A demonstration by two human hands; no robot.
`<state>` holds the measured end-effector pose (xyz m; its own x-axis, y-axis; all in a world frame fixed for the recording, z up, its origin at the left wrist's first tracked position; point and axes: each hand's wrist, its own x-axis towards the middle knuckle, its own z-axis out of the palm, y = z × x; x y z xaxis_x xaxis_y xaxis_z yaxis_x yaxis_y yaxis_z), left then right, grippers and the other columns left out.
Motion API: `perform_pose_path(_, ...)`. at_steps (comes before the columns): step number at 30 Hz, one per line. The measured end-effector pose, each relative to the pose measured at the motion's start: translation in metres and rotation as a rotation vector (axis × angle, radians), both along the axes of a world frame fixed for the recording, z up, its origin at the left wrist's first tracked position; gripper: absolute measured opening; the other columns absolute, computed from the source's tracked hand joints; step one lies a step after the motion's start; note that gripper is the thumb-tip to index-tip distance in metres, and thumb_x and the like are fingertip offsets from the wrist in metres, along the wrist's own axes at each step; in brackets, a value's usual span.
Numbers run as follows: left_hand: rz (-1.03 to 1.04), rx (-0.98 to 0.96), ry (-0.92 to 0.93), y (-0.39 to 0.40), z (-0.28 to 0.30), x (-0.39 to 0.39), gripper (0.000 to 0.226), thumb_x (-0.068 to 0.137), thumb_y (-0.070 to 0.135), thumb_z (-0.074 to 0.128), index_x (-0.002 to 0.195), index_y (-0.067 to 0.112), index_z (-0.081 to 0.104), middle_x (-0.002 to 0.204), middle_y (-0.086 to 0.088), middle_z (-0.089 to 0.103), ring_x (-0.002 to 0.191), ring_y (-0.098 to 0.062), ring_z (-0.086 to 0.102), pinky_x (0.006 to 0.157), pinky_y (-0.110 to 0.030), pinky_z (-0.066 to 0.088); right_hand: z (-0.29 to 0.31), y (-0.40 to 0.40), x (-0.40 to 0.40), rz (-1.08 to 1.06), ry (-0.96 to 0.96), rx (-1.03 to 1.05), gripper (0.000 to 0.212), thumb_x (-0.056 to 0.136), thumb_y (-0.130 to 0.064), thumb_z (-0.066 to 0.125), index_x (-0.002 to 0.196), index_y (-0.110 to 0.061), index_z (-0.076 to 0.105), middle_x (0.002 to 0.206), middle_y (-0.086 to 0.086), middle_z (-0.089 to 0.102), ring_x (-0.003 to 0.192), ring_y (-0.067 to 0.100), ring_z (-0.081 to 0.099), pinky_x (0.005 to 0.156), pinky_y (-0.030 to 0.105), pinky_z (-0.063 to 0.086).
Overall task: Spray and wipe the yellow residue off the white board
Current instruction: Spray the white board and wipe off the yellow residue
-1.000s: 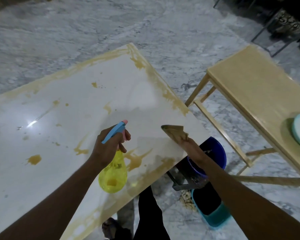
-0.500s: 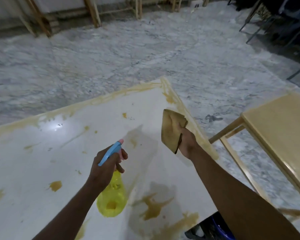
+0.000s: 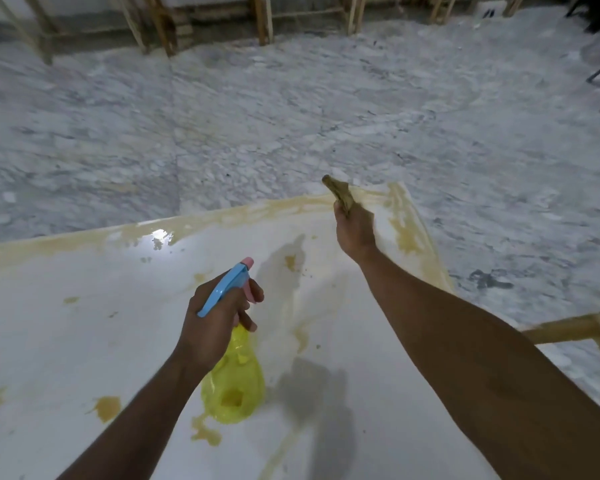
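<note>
Start at the left of the white board (image 3: 66, 341), where small yellow blots of residue (image 3: 106, 407) sit well apart on the glossy surface; those will need their own pass, so do not count them done. Your left hand (image 3: 215, 323) is wrapped around the neck of the spray bottle (image 3: 234, 386), fingers curled tight at the pink trigger, with the blue head aimed up toward the far right corner and the yellow body hanging just above the board. Keep the nozzle pointed at the stains ahead of it, and wet them lightly rather than flooding them, since runoff looks likely to carry the colour across clean white. Further right, your right hand (image 3: 354, 230) is closed in a fist on the bunched brown cloth (image 3: 340, 194), reaching over the far corner, where the thickest band of residue runs along the edge. Whether the cloth touches the board there cannot be told. Open the bunch to a flatter pad before pressing down, and draw strokes inward from the edge so nothing drips onto the marble floor (image 3: 291, 116) beyond.
</note>
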<state>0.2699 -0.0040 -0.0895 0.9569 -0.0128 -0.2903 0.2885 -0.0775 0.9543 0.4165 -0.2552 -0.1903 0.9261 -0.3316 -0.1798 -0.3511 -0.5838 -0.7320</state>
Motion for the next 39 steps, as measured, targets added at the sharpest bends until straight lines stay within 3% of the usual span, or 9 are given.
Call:
perform_pose_path(4, 0.047, 0.01, -0.021, 0.007, -0.003, 0.013, 0.03, 0.071, 0.01, 0.046, 0.088, 0.01, 0.071, 0.088, -0.014, 0.071, 0.065, -0.037, 0.057, 0.049, -0.027, 0.053, -0.027, 0.053, 0.002, 0.363, 0.16, -0.263, 0.061, 0.107, -0.044, 0.034, 0.162, -0.021, 0.022, 0.171, 0.006, 0.02, 0.158, 0.034, 0.012, 0.128, 0.052, 0.006)
perform_pose_path(8, 0.039, 0.03, -0.035, 0.015, -0.006, 0.014, 0.029, 0.069, 0.008, 0.045, 0.087, 0.007, 0.068, 0.089, -0.02, 0.069, 0.063, -0.035, 0.053, 0.05, -0.03, 0.054, -0.049, 0.083, -0.015, 0.573, 0.152, -0.519, 0.064, 0.105, -0.048, 0.033, 0.162, -0.042, 0.005, 0.173, -0.004, -0.009, 0.158, 0.033, -0.014, 0.125, 0.056, -0.01)
perform_pose_path(14, 0.021, 0.058, -0.029, 0.017, -0.009, 0.005, 0.039, 0.07, 0.009, 0.044, 0.099, -0.005, 0.067, 0.087, -0.017, 0.069, 0.06, -0.027, 0.056, 0.051, -0.028, 0.054, -0.058, 0.077, -0.055, 0.69, 0.083, -0.642, 0.07, 0.094, -0.066, 0.017, 0.161, -0.047, 0.008, 0.174, -0.005, -0.002, 0.159, 0.032, -0.007, 0.124, 0.06, -0.006)
perform_pose_path(18, -0.005, 0.077, -0.034, 0.015, -0.01, -0.012, 0.05, 0.074, 0.01, 0.044, 0.115, -0.013, 0.062, 0.091, -0.021, 0.067, 0.066, -0.037, 0.055, 0.051, -0.026, 0.054, -0.057, 0.073, -0.096, 0.703, 0.044, -0.612, 0.074, 0.087, -0.056, 0.009, 0.16, -0.047, 0.012, 0.173, -0.007, 0.004, 0.16, 0.03, -0.003, 0.124, 0.059, 0.0)
perform_pose_path(22, -0.027, 0.064, -0.028, 0.016, -0.004, -0.033, 0.05, 0.071, 0.009, 0.044, 0.112, -0.013, 0.062, 0.09, -0.023, 0.067, 0.063, -0.031, 0.055, 0.051, -0.026, 0.053, -0.059, 0.069, -0.133, 0.722, 0.046, -0.628, 0.072, 0.089, -0.045, 0.021, 0.16, -0.049, 0.011, 0.173, -0.007, 0.006, 0.16, 0.032, 0.0, 0.124, 0.061, 0.006)
perform_pose_path(27, -0.078, 0.068, -0.01, 0.024, -0.002, -0.076, 0.045, 0.071, 0.009, 0.045, 0.106, -0.01, 0.066, 0.091, -0.021, 0.068, 0.062, -0.032, 0.056, 0.054, -0.031, 0.055, -0.058, 0.065, -0.205, 0.704, -0.007, -0.591, 0.064, 0.095, -0.054, 0.024, 0.159, -0.047, 0.022, 0.172, -0.006, 0.015, 0.16, 0.031, 0.005, 0.124, 0.06, 0.006)
perform_pose_path(31, -0.106, 0.069, 0.028, 0.026, -0.001, -0.104, 0.045, 0.07, 0.009, 0.045, 0.105, -0.011, 0.065, 0.088, -0.015, 0.069, 0.066, -0.015, 0.064, 0.056, -0.034, 0.056, -0.057, 0.061, -0.252, 0.719, 0.036, -0.594, 0.066, 0.095, -0.056, 0.022, 0.16, -0.048, 0.017, 0.173, -0.007, 0.007, 0.16, 0.031, -0.003, 0.124, 0.061, 0.002)
perform_pose_path(34, -0.123, 0.061, 0.04, 0.027, 0.003, -0.133, 0.037, 0.07, 0.009, 0.046, 0.097, -0.005, 0.067, 0.093, -0.017, 0.07, 0.076, -0.03, 0.064, 0.056, -0.035, 0.055, -0.048, 0.059, -0.293, 0.737, 0.085, -0.595, 0.068, 0.093, -0.057, 0.016, 0.161, -0.048, 0.008, 0.173, -0.007, -0.002, 0.159, 0.031, -0.011, 0.125, 0.06, -0.002)
perform_pose_path(39, -0.189, 0.029, 0.043, 0.027, 0.003, -0.179, 0.041, 0.072, 0.008, 0.045, 0.1, -0.013, 0.066, 0.094, -0.02, 0.068, 0.088, -0.025, 0.062, 0.052, -0.031, 0.056, -0.041, 0.052, -0.363, 0.762, 0.13, -0.587, 0.07, 0.093, -0.057, 0.016, 0.161, -0.046, 0.005, 0.173, -0.005, -0.006, 0.159, 0.032, -0.013, 0.125, 0.06, -0.003)
